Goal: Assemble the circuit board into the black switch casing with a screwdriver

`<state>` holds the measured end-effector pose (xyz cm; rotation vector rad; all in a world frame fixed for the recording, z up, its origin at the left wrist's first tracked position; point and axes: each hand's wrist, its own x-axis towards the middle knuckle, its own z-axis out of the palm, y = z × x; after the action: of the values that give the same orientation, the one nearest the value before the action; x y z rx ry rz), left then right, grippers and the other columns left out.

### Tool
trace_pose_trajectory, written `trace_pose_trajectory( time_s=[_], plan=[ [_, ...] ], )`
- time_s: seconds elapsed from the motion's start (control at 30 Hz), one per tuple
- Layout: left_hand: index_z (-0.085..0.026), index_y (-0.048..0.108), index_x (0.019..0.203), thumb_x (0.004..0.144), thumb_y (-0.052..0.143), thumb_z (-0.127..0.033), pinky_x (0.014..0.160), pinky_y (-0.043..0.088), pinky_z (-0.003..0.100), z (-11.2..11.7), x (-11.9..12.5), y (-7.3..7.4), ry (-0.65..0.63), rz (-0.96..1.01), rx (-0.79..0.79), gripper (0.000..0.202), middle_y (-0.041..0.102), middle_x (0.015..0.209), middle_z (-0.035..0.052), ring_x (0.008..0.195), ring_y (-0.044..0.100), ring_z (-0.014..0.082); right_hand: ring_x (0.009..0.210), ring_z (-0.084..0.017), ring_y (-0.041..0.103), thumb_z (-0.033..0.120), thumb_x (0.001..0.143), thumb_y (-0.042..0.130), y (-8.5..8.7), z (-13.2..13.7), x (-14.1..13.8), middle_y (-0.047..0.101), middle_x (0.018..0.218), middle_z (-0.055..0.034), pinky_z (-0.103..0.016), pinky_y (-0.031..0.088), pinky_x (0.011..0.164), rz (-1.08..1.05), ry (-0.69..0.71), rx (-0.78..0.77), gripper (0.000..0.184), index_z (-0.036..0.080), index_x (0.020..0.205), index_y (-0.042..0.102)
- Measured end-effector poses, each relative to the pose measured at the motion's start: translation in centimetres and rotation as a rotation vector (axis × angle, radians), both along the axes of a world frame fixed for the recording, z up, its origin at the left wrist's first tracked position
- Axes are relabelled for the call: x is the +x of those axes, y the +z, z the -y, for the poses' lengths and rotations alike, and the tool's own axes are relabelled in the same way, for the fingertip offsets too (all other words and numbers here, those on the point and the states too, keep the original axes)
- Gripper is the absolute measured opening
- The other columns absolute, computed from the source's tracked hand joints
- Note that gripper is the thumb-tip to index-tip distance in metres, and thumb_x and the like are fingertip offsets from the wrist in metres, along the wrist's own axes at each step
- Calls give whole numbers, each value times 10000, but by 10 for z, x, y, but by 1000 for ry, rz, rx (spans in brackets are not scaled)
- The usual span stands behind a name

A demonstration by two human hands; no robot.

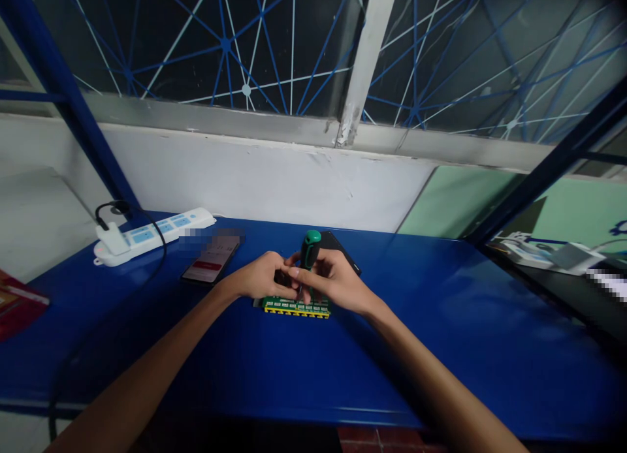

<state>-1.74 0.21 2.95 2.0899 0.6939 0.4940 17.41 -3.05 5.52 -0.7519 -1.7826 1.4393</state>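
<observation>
A screwdriver (310,247) with a black and green handle stands nearly upright over a green circuit board (321,305). My right hand (337,280) is closed round its handle. Along the board's near edge runs a yellow toothed strip (297,313). My left hand (264,275) is over the board's left part, its fingers bent together close to the screwdriver. Whatever those fingers pinch is hidden. The screwdriver's tip and much of the board's far side lie behind my hands.
A phone (211,260) lies left of my hands, with a white power strip (161,232) and black cable (164,244) beyond. Behind my right hand is a flat black object (349,252). A red package (19,303) sits far left. Blue frame posts (553,159) flank the blue table (441,322).
</observation>
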Motion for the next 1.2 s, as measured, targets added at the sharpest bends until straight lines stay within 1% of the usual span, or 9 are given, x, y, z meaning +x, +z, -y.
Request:
trace_pose_trajectory(
  time_s=[0.2,0.37,0.43,0.53,0.63,0.77,0.97,1.07,1.2],
  plan=[
    [-136,743,806,778,662,-333,658,471,274,1,1,3,-16,-14,-8,215,694,726,62,710,625,170,494,-113,598,386,792,709,0,0,1,644,673,-6,-268,489,508,3,-7,-2,316,142,973,622],
    [-127,740,748,745,708,-351,652,474,266,0,2,0,57,1,-25,226,700,714,59,704,635,171,493,-110,594,402,798,697,1,0,0,639,661,-3,-266,488,510,4,-3,3,318,143,968,624],
    [-127,746,781,750,709,-340,660,478,266,0,2,-2,70,13,-22,219,705,733,63,708,639,169,500,-112,596,408,797,695,2,0,1,634,669,-4,-270,493,519,12,-5,3,319,143,960,625],
    [-134,749,858,780,678,-297,677,483,268,1,2,-2,11,22,-18,195,714,791,72,725,641,163,505,-113,595,413,795,695,3,0,1,636,686,-10,-271,491,518,23,-11,-2,319,142,948,626],
    [-120,744,831,776,671,-270,643,475,265,0,1,-2,-1,2,-11,175,707,757,73,682,629,156,494,-110,591,407,802,691,3,-1,1,635,673,-12,-265,484,507,9,-12,3,317,136,954,629],
    [-116,728,702,724,716,-288,566,432,243,-2,1,-2,79,-1,21,173,663,627,39,586,577,128,499,-112,594,396,811,687,3,0,1,638,672,-14,-266,486,510,5,-10,12,304,138,960,631],
    [-118,751,792,748,690,-268,542,416,234,1,2,1,34,1,6,167,688,682,53,576,555,115,489,-107,587,390,806,692,4,1,0,635,667,-7,-263,489,505,1,-20,1,303,136,956,623],
    [-104,754,805,752,683,-250,576,447,249,2,3,1,41,9,1,170,702,699,72,607,595,136,487,-109,592,373,807,695,2,0,-1,635,662,-4,-265,495,509,-17,-16,5,299,135,971,617],
    [-130,763,857,767,682,-257,668,482,257,2,3,0,32,33,-20,175,732,793,72,733,655,165,486,-114,598,366,797,705,0,-1,-1,636,672,-3,-270,497,502,-31,-21,7,301,140,976,616]
  ],
)
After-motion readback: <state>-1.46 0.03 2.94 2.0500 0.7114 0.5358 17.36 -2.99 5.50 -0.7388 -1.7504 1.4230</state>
